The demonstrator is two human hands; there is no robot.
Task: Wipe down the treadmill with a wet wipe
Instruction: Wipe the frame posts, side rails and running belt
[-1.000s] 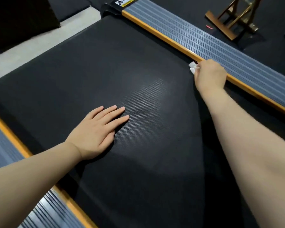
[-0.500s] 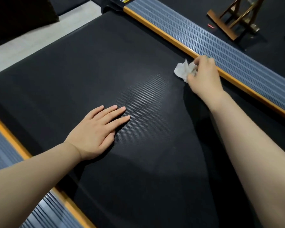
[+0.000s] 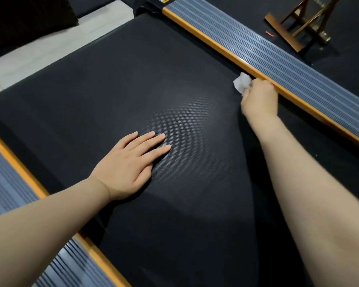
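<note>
Black textured rubber fills most of the view: the treadmill belt point(image 3: 133, 83), whose long axis runs from the near right corner up toward the far left, where a black end cover and a yellow-and-white label sit at the top edge. Along the belt's right side runs the right side rail point(image 3: 278, 65), grey and ribbed with an orange strip on its inner edge, parallel to the belt; the left side rail point(image 3: 13, 179), of the same make, crosses the lower left corner. Pale floor shows beyond the belt at upper left, and a brown wooden stand point(image 3: 298, 23) rests on dark flooring past the right rail. The left hand point(image 3: 131, 164) lies flat on the belt near its middle, palm down, fingers straight and close together, pointing toward the right rail. The right hand point(image 3: 259, 98) reaches to the belt's right edge, its fingers curled and pinching a crumpled white wet wipe point(image 3: 241, 82), which sticks out ahead of the knuckles and lies against the belt just beside the orange strip.
</note>
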